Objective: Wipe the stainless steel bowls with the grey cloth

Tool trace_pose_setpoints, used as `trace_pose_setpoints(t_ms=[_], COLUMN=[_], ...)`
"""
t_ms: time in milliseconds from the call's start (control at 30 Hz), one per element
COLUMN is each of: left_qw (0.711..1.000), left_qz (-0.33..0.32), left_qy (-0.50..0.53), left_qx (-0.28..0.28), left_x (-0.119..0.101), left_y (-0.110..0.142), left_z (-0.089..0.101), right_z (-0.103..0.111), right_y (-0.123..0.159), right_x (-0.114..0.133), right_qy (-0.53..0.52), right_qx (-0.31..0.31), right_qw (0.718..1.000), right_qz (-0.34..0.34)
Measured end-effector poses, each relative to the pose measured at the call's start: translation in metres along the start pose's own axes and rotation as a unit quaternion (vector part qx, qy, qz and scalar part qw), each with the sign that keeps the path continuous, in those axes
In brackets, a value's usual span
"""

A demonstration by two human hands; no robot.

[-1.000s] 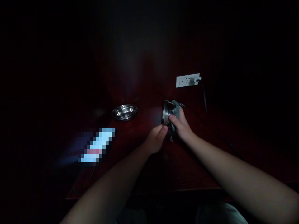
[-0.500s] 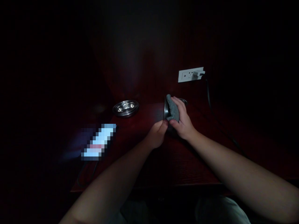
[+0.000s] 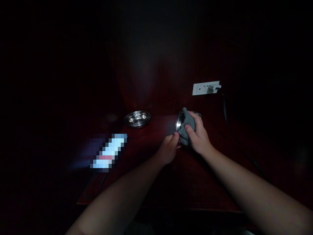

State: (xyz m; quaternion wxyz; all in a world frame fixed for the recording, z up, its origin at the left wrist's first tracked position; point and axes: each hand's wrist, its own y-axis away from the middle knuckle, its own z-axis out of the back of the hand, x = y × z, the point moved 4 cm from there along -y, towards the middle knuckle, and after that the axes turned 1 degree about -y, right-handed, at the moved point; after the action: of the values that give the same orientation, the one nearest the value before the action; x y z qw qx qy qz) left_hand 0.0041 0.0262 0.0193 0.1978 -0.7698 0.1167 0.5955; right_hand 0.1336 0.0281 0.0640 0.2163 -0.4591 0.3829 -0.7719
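Note:
A shiny metal bowl (image 3: pixel 179 121) stands tilted on its side between my hands, its far part covered by a grey-green cloth (image 3: pixel 189 122). With thumb and fingers, my left hand (image 3: pixel 169 148) grips the bowl's near lower edge. My right hand (image 3: pixel 199 133) is closed round the cloth and presses it against the bowl, the thumb lying across the fabric. Part of another metal rim (image 3: pixel 197 114) shows just behind my right fingers. To the left, a stack of metal bowls (image 3: pixel 137 118) rests on the dark red table (image 3: pixel 156 182).
A lit, blurred-out phone (image 3: pixel 110 153) lies on the left of the table, with a thin cable (image 3: pixel 88 186) near it. On the back wall is a white socket (image 3: pixel 206 88) with a plug, and a black cord (image 3: pixel 224 107) runs down to the right. The surroundings are very dark.
My right thumb has shifted up onto the cloth, which now hangs lower over the bowl. The bowl has turned so more of its shiny inside shows. The whole view has shifted slightly.

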Motion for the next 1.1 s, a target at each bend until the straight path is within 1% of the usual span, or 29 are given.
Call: trace_pose_setpoints(t_ms=[133, 233, 300, 367, 467, 533, 600, 733, 833, 967, 1033, 1100], left_qw=[0.998, 0.992, 0.983, 0.974, 0.964, 0.958, 0.953, 0.949, 0.956, 0.974, 0.988, 0.996], left_qz=[0.01, 0.008, 0.001, 0.008, 0.024, 0.031, 0.03, 0.002, -0.001, -0.01, -0.006, 0.0], left_qy=[0.059, 0.118, 0.171, 0.212, 0.254, 0.274, 0.291, 0.297, 0.275, 0.212, 0.143, 0.075], left_qx=[-0.02, -0.048, -0.07, -0.078, -0.081, -0.081, -0.082, -0.106, -0.103, -0.083, -0.065, -0.053], left_x=[0.001, -0.003, -0.008, -0.014, -0.021, -0.024, -0.026, -0.026, -0.02, -0.006, 0.0, 0.002], left_y=[0.0, 0.0, -0.001, -0.001, -0.002, -0.004, -0.005, -0.007, -0.008, -0.009, -0.01, -0.009], left_z=[0.003, 0.002, 0.001, -0.001, -0.005, -0.007, -0.008, -0.01, -0.01, -0.002, 0.003, 0.006], right_z=[-0.002, -0.008, -0.015, -0.02, -0.024, -0.026, -0.026, -0.027, -0.028, -0.025, -0.022, -0.02], right_y=[0.0, 0.004, 0.007, 0.011, 0.016, 0.019, 0.02, 0.02, 0.02, 0.018, 0.017, 0.015], right_x=[-0.01, -0.022, -0.028, -0.031, -0.032, -0.031, -0.029, -0.02, -0.012, -0.006, -0.003, 0.0], right_qy=[-0.066, -0.119, -0.135, -0.14, -0.137, -0.125, -0.103, -0.041, -0.003, 0.022, 0.027, 0.029], right_qx=[-0.008, -0.018, -0.002, 0.007, 0.032, 0.047, 0.052, 0.064, 0.083, 0.094, 0.091, 0.083], right_qw=[0.994, 0.979, 0.967, 0.959, 0.955, 0.959, 0.968, 0.988, 0.993, 0.994, 0.995, 0.996], right_qz=[-0.082, -0.166, -0.215, -0.246, -0.261, -0.25, -0.224, -0.137, -0.084, -0.053, -0.041, -0.029])
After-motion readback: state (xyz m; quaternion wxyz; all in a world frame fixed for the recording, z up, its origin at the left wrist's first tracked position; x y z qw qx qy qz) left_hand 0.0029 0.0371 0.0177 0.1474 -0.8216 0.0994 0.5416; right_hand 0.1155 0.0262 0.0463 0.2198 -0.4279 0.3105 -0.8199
